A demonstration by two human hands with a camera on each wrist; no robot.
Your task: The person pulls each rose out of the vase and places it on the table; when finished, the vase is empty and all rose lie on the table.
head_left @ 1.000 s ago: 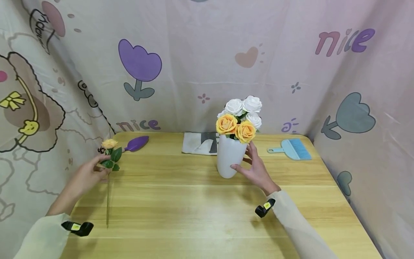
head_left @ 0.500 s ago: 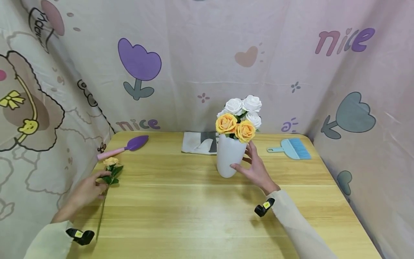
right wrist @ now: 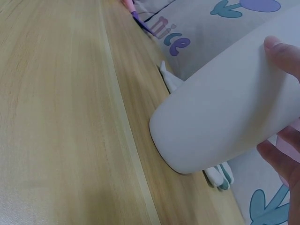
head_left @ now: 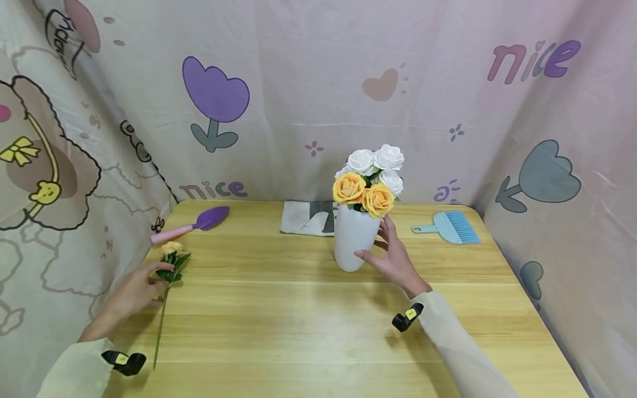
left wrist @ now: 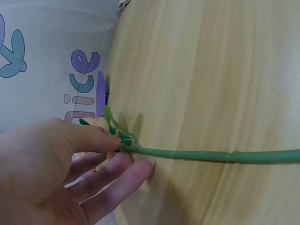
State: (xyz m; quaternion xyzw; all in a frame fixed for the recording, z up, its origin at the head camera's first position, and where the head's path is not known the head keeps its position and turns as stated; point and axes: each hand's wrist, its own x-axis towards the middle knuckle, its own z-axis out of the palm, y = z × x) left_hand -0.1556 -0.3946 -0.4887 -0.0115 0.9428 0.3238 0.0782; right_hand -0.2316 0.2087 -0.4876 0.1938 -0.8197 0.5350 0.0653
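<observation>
On the left of the head view my left hand [head_left: 133, 293] pinches a single yellow artificial rose [head_left: 172, 248] just below its leaves. Its long green stem [left wrist: 211, 155] runs out from thumb and fingertips over the wooden table in the left wrist view. A white vase [head_left: 354, 237] stands upright right of centre, filled with white roses [head_left: 389, 157] and two yellow roses [head_left: 349, 188]. My right hand [head_left: 396, 264] holds this vase from its right side, thumb across the front and fingers round the back, as the right wrist view also shows.
A trowel [head_left: 211, 218] with purple blade and pink handle lies at the table's back left, just beyond the held rose. Behind the vase lies a folded grey-and-white cloth [head_left: 301, 218]. Far right is a light-blue brush [head_left: 455, 228]. Printed curtains [head_left: 298, 72] enclose the table's back and sides.
My left hand has lowered and drawn nearer with the yellow rose, exposing the trowel's pink handle; over the last half second it barely moves. My right hand and the vase stay put.
</observation>
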